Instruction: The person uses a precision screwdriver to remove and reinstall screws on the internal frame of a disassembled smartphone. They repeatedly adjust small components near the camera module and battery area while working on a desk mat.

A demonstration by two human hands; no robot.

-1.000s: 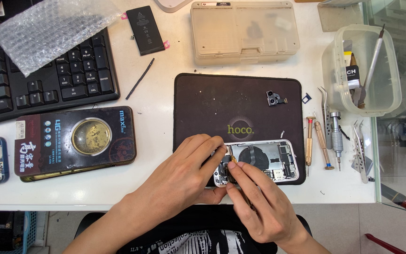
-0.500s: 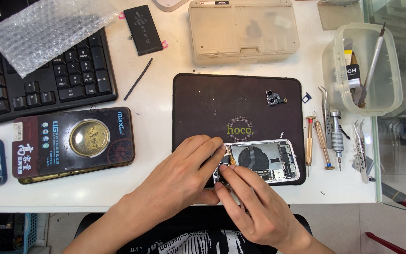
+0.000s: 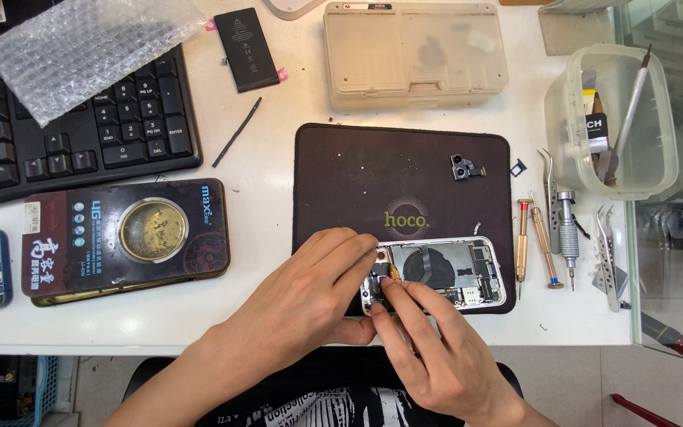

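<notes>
On the near edge of the dark work mat point(image 3: 357, 182) the left hand point(image 3: 310, 304) should press the opened phone point(image 3: 452, 273) steady while the right hand point(image 3: 428, 348), pinched closed on a small brass-tipped screwdriver point(image 3: 394, 273), keeps it upright and turns gently

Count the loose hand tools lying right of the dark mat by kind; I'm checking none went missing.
Screwdrivers: 3
Tweezers: 2
Total: 5
The right hand holds another thin tool over the opened phone.
</notes>
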